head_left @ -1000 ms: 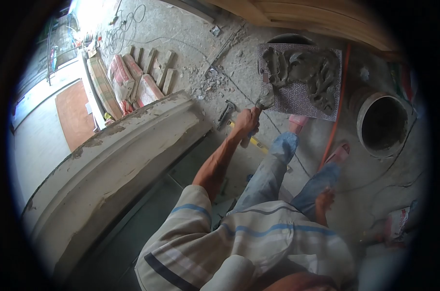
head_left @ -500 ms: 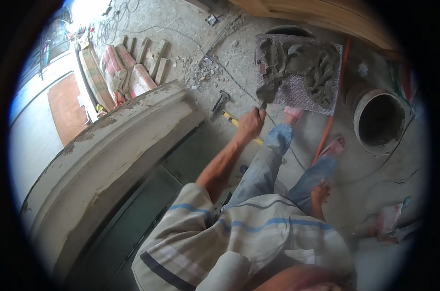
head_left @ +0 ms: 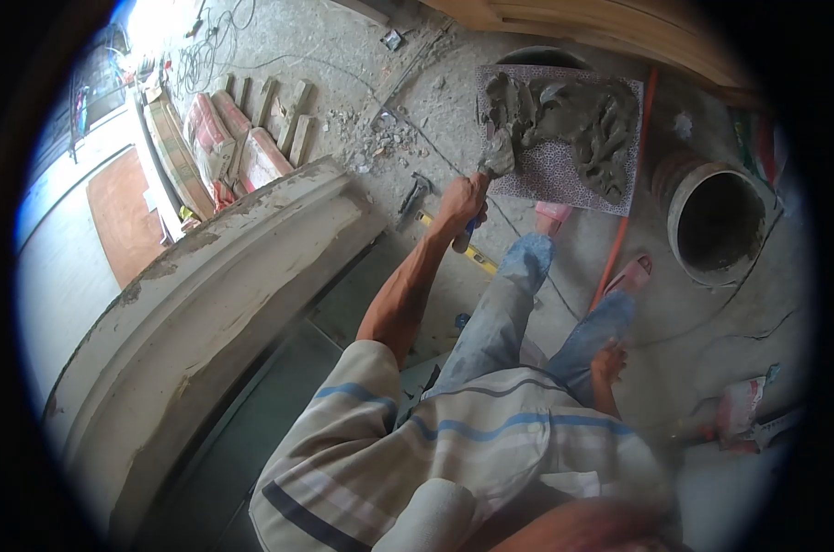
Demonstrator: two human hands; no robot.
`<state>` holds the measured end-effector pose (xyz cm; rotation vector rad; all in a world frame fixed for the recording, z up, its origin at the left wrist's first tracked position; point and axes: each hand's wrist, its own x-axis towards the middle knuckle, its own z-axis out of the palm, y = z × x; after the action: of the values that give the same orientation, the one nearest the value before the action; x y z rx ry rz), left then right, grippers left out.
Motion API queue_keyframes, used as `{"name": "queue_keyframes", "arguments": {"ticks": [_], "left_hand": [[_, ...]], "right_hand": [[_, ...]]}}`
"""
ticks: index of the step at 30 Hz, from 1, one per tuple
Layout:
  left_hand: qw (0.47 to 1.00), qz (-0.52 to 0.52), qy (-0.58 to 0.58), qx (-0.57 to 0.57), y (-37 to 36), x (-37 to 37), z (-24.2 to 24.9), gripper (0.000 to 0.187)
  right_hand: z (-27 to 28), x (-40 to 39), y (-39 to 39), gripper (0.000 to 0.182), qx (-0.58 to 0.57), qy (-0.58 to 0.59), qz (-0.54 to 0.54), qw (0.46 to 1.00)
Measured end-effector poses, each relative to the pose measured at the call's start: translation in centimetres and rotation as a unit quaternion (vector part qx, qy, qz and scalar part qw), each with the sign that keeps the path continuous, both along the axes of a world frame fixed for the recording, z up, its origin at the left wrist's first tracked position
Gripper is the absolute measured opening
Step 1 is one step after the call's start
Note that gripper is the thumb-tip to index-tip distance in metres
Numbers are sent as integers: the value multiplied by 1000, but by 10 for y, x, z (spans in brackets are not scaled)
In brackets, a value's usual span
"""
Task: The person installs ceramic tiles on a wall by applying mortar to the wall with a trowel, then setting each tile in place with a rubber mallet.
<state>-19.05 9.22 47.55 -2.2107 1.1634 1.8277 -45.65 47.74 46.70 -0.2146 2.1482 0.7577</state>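
Beside the spread heap of grey mortar, at the left edge of the patterned board, is the trowel, its blade smeared with the same grey. My left hand is clamped on its handle, the fingers wrapped around, and the bluish handle end sticks out below my fist. The mortar covers mostly the far and right parts of the board; the part nearer to me shows the pattern. Behind the far edge, a dark round rim is partly visible.

My right hand rests at my right knee, and whether its fingers are together or apart I cannot tell, because they are small and blurred. One pink slipper on my foot is just beside the near edge of the board. Along its right side runs an orange pole, and farther right is a round bucket with its mouth toward me. To the left, on the floor, are a yellow level, a hammer and scattered rubble.
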Motion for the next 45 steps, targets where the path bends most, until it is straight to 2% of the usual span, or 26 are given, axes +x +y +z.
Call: {"name": "queue_keyframes", "arguments": {"ticks": [3,8,10,11,12,15,17,18,19,20,21,22,25,26,27,28,29,30,31,32,33,36,40,43,44,45], "left_hand": [[999,-35,-33,-25,-12,-7,14,52],[978,-148,78,-125,-72,-34,-8,58],[957,-230,46,-171,-68,-33,-23,54],[929,-302,-34,-210,-47,-23,-38,25],[897,-373,-61,-229,-25,-7,-51,25],[925,-347,-74,-139,-1,-10,-1,44],[974,-218,-53,-41,-14,-29,26,42],[959,-269,-25,-91,-17,-19,-14,45],[928,-303,-14,-215,-31,-32,-15,45],[970,-188,84,-132,-49,-45,-22,43],[980,-168,67,-81,-74,-71,-6,40],[966,-214,92,-111,-86,-77,-12,41],[966,-197,134,-99,-87,-92,-11,40],[925,-258,211,-182,-64,-74,-38,41],[911,-264,188,-255,-35,-50,-83,43],[979,-150,132,-36,-26,-69,-28,45],[989,-143,44,-15,-4,-67,-26,49],[963,-261,-4,-70,21,-51,-41,24],[806,-470,-82,-351,51,-35,-53,17],[834,-452,-99,-301,76,-29,-56,18],[826,-447,-89,-331,102,-14,-71,19],[881,-419,-103,-197,129,-4,-64,21],[870,-420,-184,-181,143,-23,-10,24],[899,-397,-137,-122,140,-97,32,41],[900,-400,-156,-74,135,-142,41,41],[882,-442,-117,-108,134,-182,42,37]], "right_hand": [[-1,3,0,58,-8,-9,-7,1000],[-7,2,9,58,0,-8,7,1000],[-2,2,10,58,11,-1,4,1000],[-6,3,2,58,14,3,-4,1000],[-9,4,-1,58,11,6,-13,1000],[-6,1,2,59,-15,6,-24,1000],[1,4,-12,59,5,5,-22,1000],[0,6,-10,59,11,8,-29,999],[0,6,-7,59,8,3,-32,999],[0,2,-4,59,2,-1,-31,1000],[-3,-1,-1,59,5,7,-35,999],[-3,-1,5,59,2,7,-40,999],[-6,-2,5,58,-8,9,-50,999],[-3,-2,7,58,-10,7,-50,999],[-4,-4,3,58,-14,6,-60,998],[-4,-4,1,59,-23,10,-69,997],[2,-5,3,59,-27,12,-76,997],[8,-9,4,59,-28,10,-83,996],[11,-16,4,59,-54,12,-109,993],[12,-21,5,60,-79,17,-137,987],[9,-24,10,60,-79,20,-146,986],[-5,-35,32,60,-102,31,-191,976],[-1,-44,30,61,-127,0,-163,978],[6,-71,48,62,-134,-7,-176,975],[3,-82,58,63,-155,-12,-193,969],[-3,-88,71,63,-153,-10,-205,967]]}}
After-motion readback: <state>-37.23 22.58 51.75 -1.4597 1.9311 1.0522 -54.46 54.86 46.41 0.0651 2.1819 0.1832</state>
